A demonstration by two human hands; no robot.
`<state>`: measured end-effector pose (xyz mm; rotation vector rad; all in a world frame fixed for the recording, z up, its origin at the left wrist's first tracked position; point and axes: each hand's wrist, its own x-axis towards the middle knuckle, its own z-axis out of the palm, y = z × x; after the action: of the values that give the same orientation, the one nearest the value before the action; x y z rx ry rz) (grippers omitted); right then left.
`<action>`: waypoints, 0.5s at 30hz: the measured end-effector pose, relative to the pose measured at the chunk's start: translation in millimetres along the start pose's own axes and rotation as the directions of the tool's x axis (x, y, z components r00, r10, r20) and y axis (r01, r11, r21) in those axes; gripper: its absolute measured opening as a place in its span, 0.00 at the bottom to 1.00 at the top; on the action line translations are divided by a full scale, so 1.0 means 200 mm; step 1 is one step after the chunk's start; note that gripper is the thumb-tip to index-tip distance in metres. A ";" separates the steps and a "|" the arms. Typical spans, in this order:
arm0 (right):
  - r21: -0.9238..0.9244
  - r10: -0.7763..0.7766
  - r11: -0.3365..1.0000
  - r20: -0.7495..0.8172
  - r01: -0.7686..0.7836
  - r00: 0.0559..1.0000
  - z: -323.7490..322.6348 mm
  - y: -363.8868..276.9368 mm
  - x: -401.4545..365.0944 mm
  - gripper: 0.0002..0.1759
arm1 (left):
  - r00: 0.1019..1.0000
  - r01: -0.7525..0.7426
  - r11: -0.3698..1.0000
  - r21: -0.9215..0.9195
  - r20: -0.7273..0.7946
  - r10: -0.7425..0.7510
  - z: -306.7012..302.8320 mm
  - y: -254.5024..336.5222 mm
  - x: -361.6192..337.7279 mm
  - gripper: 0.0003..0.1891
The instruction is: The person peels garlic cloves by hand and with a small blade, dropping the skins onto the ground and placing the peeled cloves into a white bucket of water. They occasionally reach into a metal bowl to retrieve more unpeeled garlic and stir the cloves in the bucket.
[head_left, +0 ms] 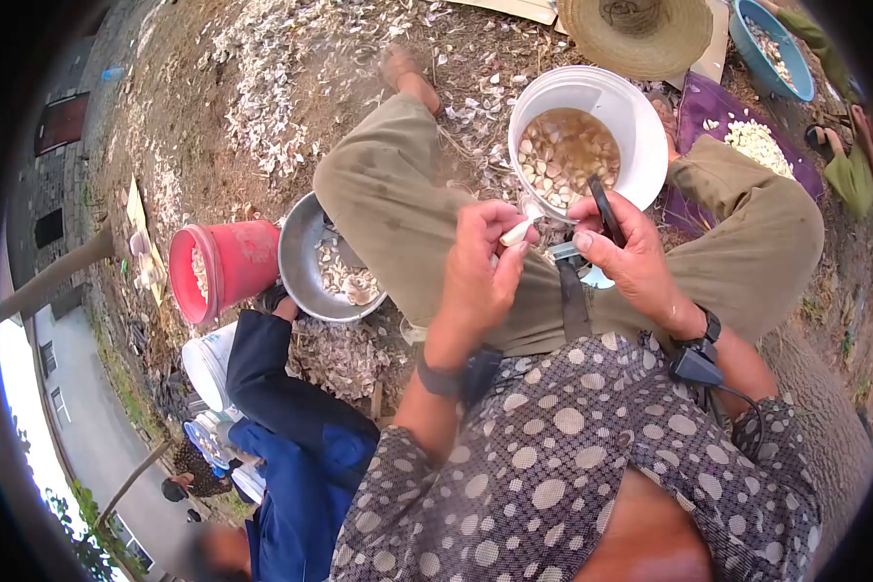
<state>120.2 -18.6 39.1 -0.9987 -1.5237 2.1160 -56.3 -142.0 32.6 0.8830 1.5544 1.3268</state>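
My left hand (483, 260) is closed, pinching a pale garlic clove (516, 233) between thumb and fingertips. Close beside it, my right hand (630, 254) grips a tool with a black curved handle (606, 208); its working end is hidden. Just beyond both hands stands a white bucket (640, 145) of brownish water, with many garlic cloves (553, 182) in it. Below the hands, a small metal piece (565, 251) shows between my legs, with a dark strap (574, 301) running toward me.
A straw hat (640, 39) lies behind the bucket. Peeled cloves (759, 145) rest on a purple cloth (698, 107) at right, near a blue basin (771, 58). To the left are a metal basin (306, 281), a red bucket (238, 267) and a person in blue (306, 485). Garlic skins litter the ground.
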 end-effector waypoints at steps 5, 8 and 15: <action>-0.058 -0.004 0.998 0.110 0.011 0.994 0.04 0.04 0.05 0.09 | 0.985 -0.154 0.969 0.191 0.107 0.135 0.05 0.02 -0.06 0.19; -0.313 -0.059 0.946 0.100 0.088 0.993 0.05 0.03 0.04 0.07 | 0.973 -0.229 0.894 0.386 0.093 0.209 0.08 0.02 -0.04 0.19; -0.442 -0.115 0.888 0.062 0.130 0.991 0.10 -0.01 0.07 0.04 | 0.977 -0.212 0.907 0.365 0.059 0.205 0.08 0.00 -0.03 0.22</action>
<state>96.5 -23.0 39.0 -0.9765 -2.0898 1.7388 -40.4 -141.4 33.6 1.3248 1.7657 1.1814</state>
